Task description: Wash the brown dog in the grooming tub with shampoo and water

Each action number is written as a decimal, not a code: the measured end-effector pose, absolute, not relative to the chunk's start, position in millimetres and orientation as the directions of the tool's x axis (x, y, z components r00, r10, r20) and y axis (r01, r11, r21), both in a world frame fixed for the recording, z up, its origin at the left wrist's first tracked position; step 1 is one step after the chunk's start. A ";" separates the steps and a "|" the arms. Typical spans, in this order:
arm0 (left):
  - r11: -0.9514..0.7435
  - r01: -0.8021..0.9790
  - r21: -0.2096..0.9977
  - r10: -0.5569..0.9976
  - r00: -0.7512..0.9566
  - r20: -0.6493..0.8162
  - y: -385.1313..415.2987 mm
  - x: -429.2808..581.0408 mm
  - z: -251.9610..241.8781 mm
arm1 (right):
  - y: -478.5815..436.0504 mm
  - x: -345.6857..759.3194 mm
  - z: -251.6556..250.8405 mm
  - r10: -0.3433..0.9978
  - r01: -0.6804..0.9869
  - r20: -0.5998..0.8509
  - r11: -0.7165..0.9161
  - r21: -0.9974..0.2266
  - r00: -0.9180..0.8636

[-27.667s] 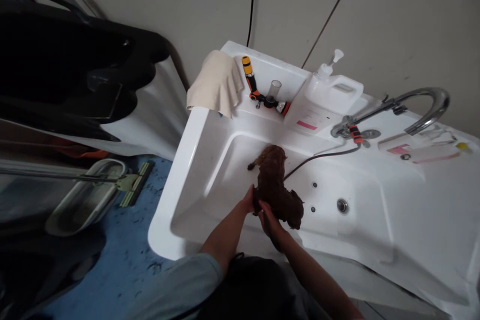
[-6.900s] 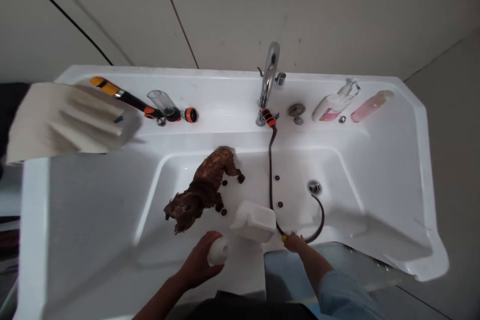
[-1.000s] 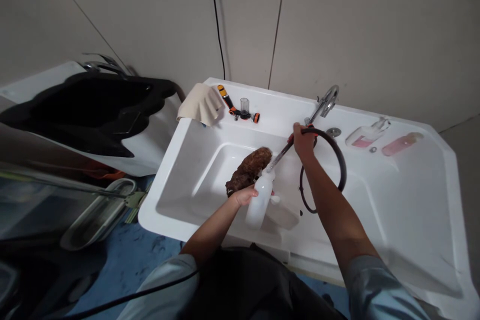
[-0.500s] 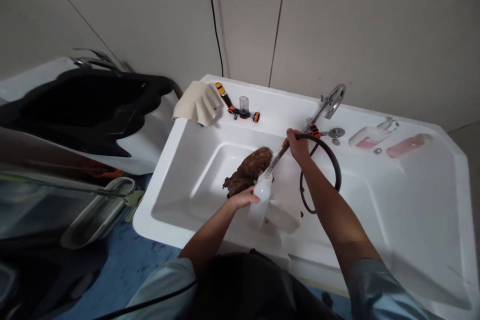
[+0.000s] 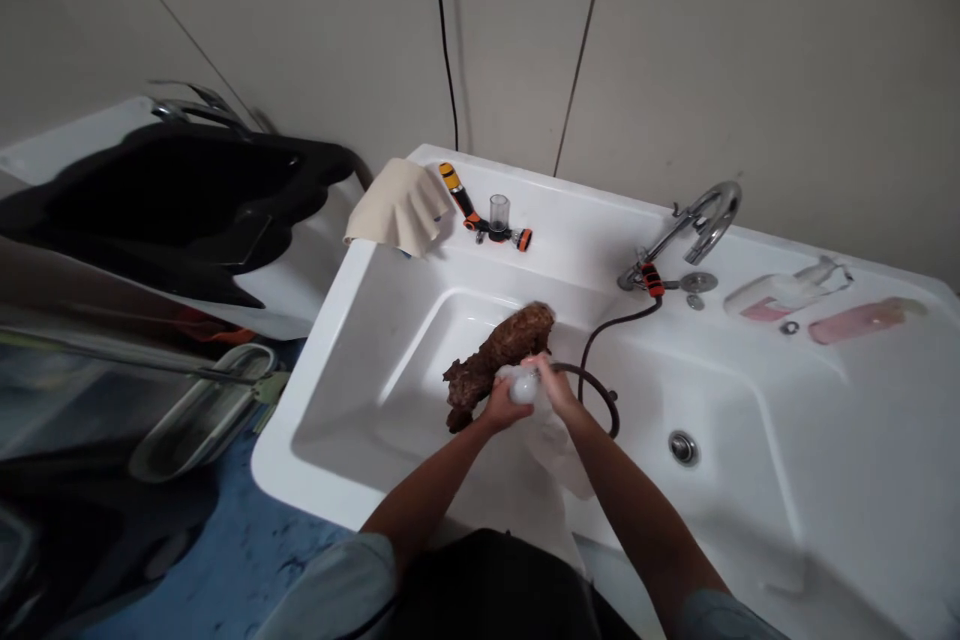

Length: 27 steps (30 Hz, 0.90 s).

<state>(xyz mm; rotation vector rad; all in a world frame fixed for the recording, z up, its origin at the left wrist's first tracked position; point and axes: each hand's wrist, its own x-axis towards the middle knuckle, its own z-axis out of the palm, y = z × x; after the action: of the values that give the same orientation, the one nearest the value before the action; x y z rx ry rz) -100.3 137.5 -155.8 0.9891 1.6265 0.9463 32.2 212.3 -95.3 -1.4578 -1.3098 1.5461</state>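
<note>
And here, in the left half of the long glossy white tub (image 5: 724,505), is the small curly-coated brown dog (image 5: 504,345), lying slantwise with its coat matted and apparently wet. Wetting looks done; no lather can be made out on the fur, so any soaping looks undone, and drying too: the draped beige cloth (image 5: 397,207) hangs at the far left corner, no hand on it. Right beside the dog, the left hand (image 5: 504,407) has its fingers clamped on the rounded translucent white plastic bottle (image 5: 523,386). In comes the right hand (image 5: 553,385) at the bottle's right, fingers bent; whether they grip it or the dark flexible hose (image 5: 601,388) just behind, I can't tell. Filling the bottle looks unfinished, by my reading. Far right, the curved chrome tap (image 5: 712,220) stands untouched.
</note>
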 end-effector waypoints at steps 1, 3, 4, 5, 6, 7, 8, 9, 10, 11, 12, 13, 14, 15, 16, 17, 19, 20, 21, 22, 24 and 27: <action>0.350 0.176 0.920 0.930 -0.186 -0.318 139.1 -99.7 -158.2 | 214.6 33.5 -97.3 0.920 0.193 -0.340 -0.304 -0.933 -0.193; 0.334 0.198 0.922 0.939 -0.156 -0.307 142.7 -96.6 -163.9 | 219.0 35.8 -100.9 0.931 0.187 -0.322 -0.290 -0.939 -0.173; 0.338 0.214 0.917 0.939 -0.145 -0.312 144.9 -94.0 -166.9 | 220.7 36.7 -102.7 0.947 0.154 -0.292 -0.271 -0.950 -0.134; 0.345 0.234 0.909 0.937 -0.140 -0.320 147.5 -90.8 -169.8 | 221.9 37.3 -104.5 0.962 0.117 -0.257 -0.246 -0.962 -0.091; 0.350 0.254 0.902 0.936 -0.141 -0.323 150.5 -87.2 -172.2 | 222.4 37.8 -106.4 0.972 0.093 -0.229 -0.223 -0.970 -0.059; 0.346 0.273 0.898 0.937 -0.142 -0.318 153.9 -83.5 -174.2 | 222.4 38.6 -108.3 0.974 0.093 -0.219 -0.213 -0.973 -0.059; 0.335 0.287 0.898 0.942 -0.138 -0.307 157.3 -79.9 -175.5 | 222.4 40.5 -110.1 0.969 0.116 -0.230 -0.219 -0.969 -0.093; 0.321 0.296 0.900 0.947 -0.129 -0.295 160.5 -77.0 -176.5 | 222.9 44.5 -111.4 0.957 0.147 -0.254 -0.234 -0.961 -0.138; 0.309 0.302 0.902 0.951 -0.115 -0.288 163.3 -75.0 -177.1 | 225.0 51.6 -111.5 0.946 0.170 -0.274 -0.246 -0.954 -0.170; 0.303 0.306 0.902 0.953 -0.103 -0.285 165.3 -74.2 -177.8 | 229.6 62.6 -109.9 0.948 0.172 -0.274 -0.246 -0.954 -0.163; 0.304 0.312 0.900 0.953 -0.097 -0.288 166.4 -74.8 -178.7 | 237.2 77.6 -106.0 0.963 0.154 -0.246 -0.229 -0.961 -0.106; 0.311 0.320 0.895 0.950 -0.095 -0.296 166.6 -76.7 -180.1 | 248.3 96.3 -99.6 0.981 0.124 -0.194 -0.193 -0.973 0.003; 0.322 0.330 0.887 0.947 -0.100 -0.307 165.7 -79.5 -181.9 | 262.9 117.6 -90.8 0.981 0.098 -0.126 -0.142 -0.985 0.146; 0.336 0.342 0.878 0.942 -0.113 -0.317 164.1 -82.9 -184.1 | 280.7 140.0 -79.8 0.946 0.086 -0.061 -0.093 -0.992 0.318; 0.348 0.352 0.869 0.937 -0.129 -0.323 162.0 -86.2 -186.2 | 301.0 161.8 -67.4 0.885 0.085 -0.016 -0.063 -0.994 0.465; 0.357 0.360 0.862 0.934 -0.142 -0.328 159.6 -89.1 -188.0 | 323.0 181.2 -54.3 0.827 0.089 0.000 -0.061 -0.994 0.563; 0.352 0.371 0.859 0.936 -0.150 -0.319 155.2 -92.3 -188.3 | 368.0 209.1 -29.4 0.764 0.060 -0.038 -0.100 -0.993 0.644; 0.335 0.375 0.865 0.942 -0.138 -0.305 153.7 -92.5 -185.8 | 388.6 217.2 -19.0 0.768 0.049 -0.058 -0.116 -0.992 0.638; 0.311 0.378 0.872 0.950 -0.114 -0.290 152.8 -91.9 -181.2 | 406.3 222.0 -10.9 0.788 0.037 -0.082 -0.132 -0.991 0.610; 0.287 0.381 0.879 0.957 -0.080 -0.278 152.5 -90.8 -174.7 | 419.6 224.5 -5.4 0.817 0.030 -0.103 -0.146 -0.989 0.567; 0.242 0.383 0.891 0.966 -0.006 -0.260 154.0 -87.7 -156.8 | 428.2 225.2 -3.2 0.873 0.048 -0.136 -0.179 -0.983 0.469; 0.204 0.369 0.907 0.970 0.052 -0.239 159.4 -81.3 -126.9 | 385.2 215.1 -21.2 0.943 0.173 -0.129 -0.189 -0.967 0.307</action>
<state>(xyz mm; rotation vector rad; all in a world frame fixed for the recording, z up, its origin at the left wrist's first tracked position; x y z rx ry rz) -81.3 159.4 -126.9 1.3354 1.4956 0.7697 215.1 385.2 -21.2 -1.6029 -1.0419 0.9939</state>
